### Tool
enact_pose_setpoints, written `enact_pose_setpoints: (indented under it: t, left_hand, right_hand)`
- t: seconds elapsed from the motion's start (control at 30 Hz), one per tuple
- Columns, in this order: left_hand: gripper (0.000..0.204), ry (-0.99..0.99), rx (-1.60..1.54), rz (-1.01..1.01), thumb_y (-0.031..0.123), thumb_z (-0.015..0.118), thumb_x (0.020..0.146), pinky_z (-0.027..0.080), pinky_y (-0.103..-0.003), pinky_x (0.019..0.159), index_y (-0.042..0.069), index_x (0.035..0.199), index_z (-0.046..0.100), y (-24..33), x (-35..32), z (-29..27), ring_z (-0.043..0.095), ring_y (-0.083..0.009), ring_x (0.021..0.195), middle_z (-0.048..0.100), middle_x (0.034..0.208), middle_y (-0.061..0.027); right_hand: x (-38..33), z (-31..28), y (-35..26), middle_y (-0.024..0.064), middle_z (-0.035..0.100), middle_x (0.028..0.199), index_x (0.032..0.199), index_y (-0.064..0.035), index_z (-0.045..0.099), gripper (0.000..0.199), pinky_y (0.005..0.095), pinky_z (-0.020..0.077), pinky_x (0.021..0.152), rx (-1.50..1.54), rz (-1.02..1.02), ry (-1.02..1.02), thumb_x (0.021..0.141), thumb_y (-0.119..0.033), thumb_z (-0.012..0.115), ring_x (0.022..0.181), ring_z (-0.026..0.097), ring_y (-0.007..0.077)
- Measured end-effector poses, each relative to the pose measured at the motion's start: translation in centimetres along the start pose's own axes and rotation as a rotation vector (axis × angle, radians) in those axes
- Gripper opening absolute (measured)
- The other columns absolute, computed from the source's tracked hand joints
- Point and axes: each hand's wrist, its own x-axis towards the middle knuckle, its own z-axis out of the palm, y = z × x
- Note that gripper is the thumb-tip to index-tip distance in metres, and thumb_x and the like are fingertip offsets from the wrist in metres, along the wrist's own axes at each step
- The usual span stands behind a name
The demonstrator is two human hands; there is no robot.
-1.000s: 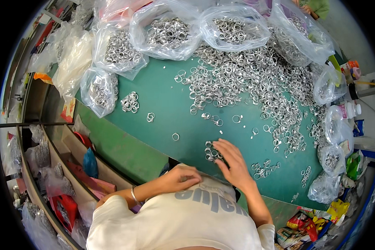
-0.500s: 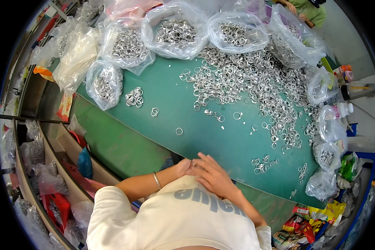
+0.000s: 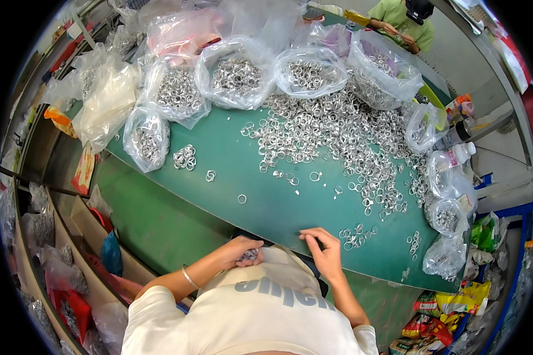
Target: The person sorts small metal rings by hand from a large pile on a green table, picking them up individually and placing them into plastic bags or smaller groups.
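1. The left hand (image 3: 241, 251) sits just off the near edge of the green table top (image 3: 278, 204), over the person's white shirt (image 3: 260, 307). It is curled shut around a small bunch of silver metal rings (image 3: 250, 255). The bunch is a clump with no clear long axis; which way single rings face cannot be told.
2. A thin bracelet (image 3: 189, 277) circles the left wrist.
3. The right hand (image 3: 324, 253) lies at the near edge of the table, fingers (image 3: 311, 234) loosely bent and pointing left along that edge. It grips nothing that shows.
4. Just beside it to the right, a small scatter of loose silver rings (image 3: 354, 236) lies flat on the table.
5. The near-left part of the table is mostly bare, with only a lone ring (image 3: 241, 199) and a small ring cluster (image 3: 185, 157).
6. The far and right edges are crowded: a wide heap of rings (image 3: 337, 136) and clear plastic bags of rings (image 3: 237, 77) line them.
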Motion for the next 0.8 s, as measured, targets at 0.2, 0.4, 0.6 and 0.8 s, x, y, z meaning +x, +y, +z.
enact_pose_setpoints:
  t: [0.2, 0.4, 0.6, 0.8]
  left_hand:
    - [0.026, 0.001, -0.498, 0.048, 0.024, 0.051, 0.094, 0.032, -0.023, 0.039, 0.0, 0.087, 0.058, 5.8, 0.1, 3.4, 0.045, -0.0128, 0.05, 0.059, 0.076, -0.0132]
    - [0.027, -0.014, -0.754, 0.068, 0.013, 0.048, 0.092, 0.055, -0.035, 0.077, -0.003, 0.114, 0.054, 8.6, 3.8, 6.7, 0.062, -0.0275, 0.092, 0.06, 0.106, -0.0169]
    - [0.028, -0.021, -0.634, 0.119, 0.012, 0.046, 0.092, 0.047, -0.041, 0.094, -0.004, 0.114, 0.052, 10.5, 6.6, 9.4, 0.057, -0.0281, 0.104, 0.056, 0.112, -0.0175]
    - [0.022, -0.163, -0.648, 0.173, 0.018, 0.049, 0.093, 0.051, -0.037, 0.08, -0.001, 0.101, 0.056, 11.4, 11.5, 12.7, 0.06, -0.0252, 0.086, 0.061, 0.09, -0.0137]
  right_hand:
    - [1.1, -1.0, 1.9, 0.0103, 0.067, 0.088, 0.097, 0.0022, 0.066, 0.013, 0.0262, 0.0485, 0.072, 0.05, 0.076, 0.072, 0.088, -0.002, 0.057, 0.081, 0.064, 0.0155]
    - [2.4, -2.3, 0.8, 0.0126, 0.067, 0.089, 0.096, 0.0033, 0.066, 0.013, 0.0274, 0.0499, 0.071, 0.01, 0.04, 0.114, 0.088, 0.0, 0.057, 0.08, 0.065, 0.0176]
    - [2.3, -4.2, 1.9, 0.0113, 0.065, 0.098, 0.108, 0.0026, 0.061, 0.018, 0.0279, 0.0492, 0.078, 0.165, 0.122, 0.301, 0.093, -0.005, 0.053, 0.09, 0.063, 0.0175]
    - [3.3, -5.0, 1.7, 0.0159, 0.057, 0.118, 0.126, 0.0028, 0.044, 0.031, 0.0336, 0.0452, 0.093, 0.484, 0.071, 0.555, 0.098, -0.011, 0.047, 0.109, 0.056, 0.0215]
